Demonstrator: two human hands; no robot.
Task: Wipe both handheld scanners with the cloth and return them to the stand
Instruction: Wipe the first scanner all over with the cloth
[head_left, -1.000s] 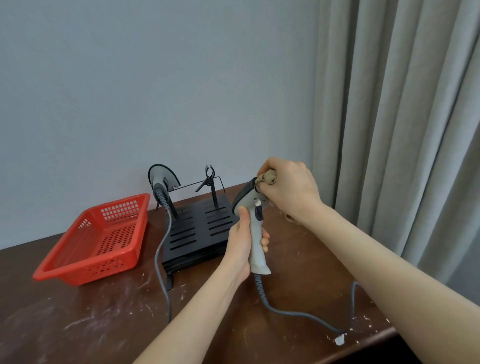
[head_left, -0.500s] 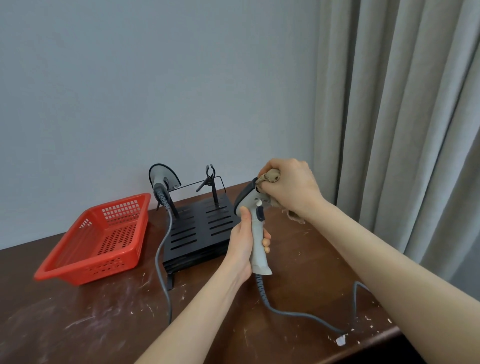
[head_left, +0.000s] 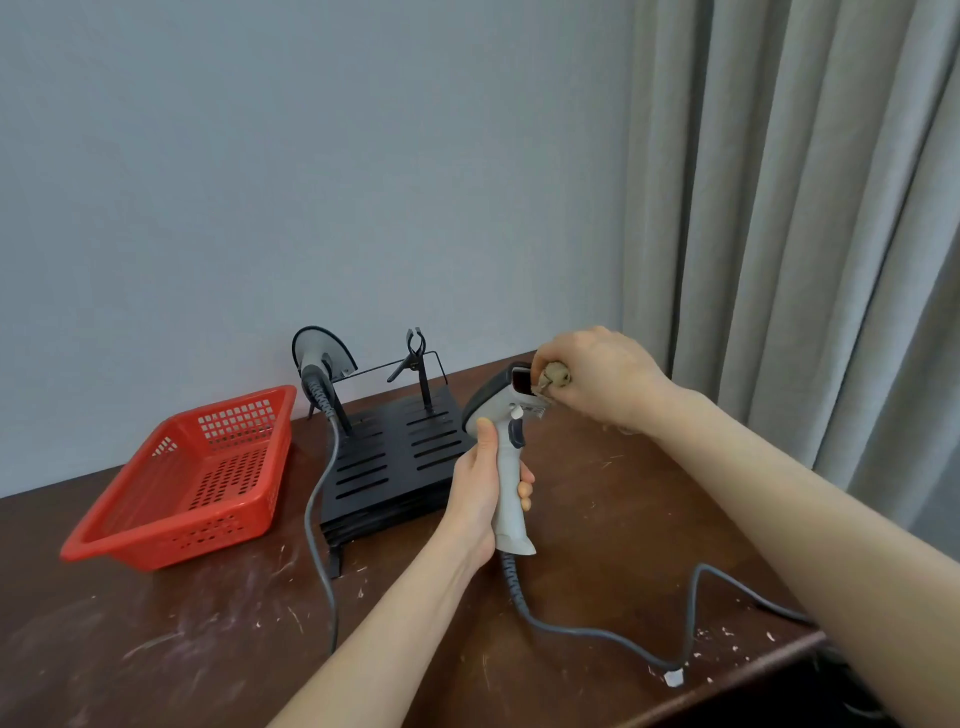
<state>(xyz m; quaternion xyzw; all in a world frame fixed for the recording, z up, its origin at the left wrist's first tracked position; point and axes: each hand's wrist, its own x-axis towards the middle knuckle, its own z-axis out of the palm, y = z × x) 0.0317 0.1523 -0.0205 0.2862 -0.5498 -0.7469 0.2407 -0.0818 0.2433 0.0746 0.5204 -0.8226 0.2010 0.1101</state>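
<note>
Head | I saw left hand (head_left: 480, 499) gripped scanner (head_left: 506, 467) | right hand (head_left: 597, 382) pinched cloth (head_left: 556, 375), wiping its window | other scanner (head_left: 322, 364) sat on stand (head_left: 395, 462), wiped or not unclear.

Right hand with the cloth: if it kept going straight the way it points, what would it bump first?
The right hand points left, so its cloth would first press the held scanner's red window; depth looks nearly touching already.
</note>
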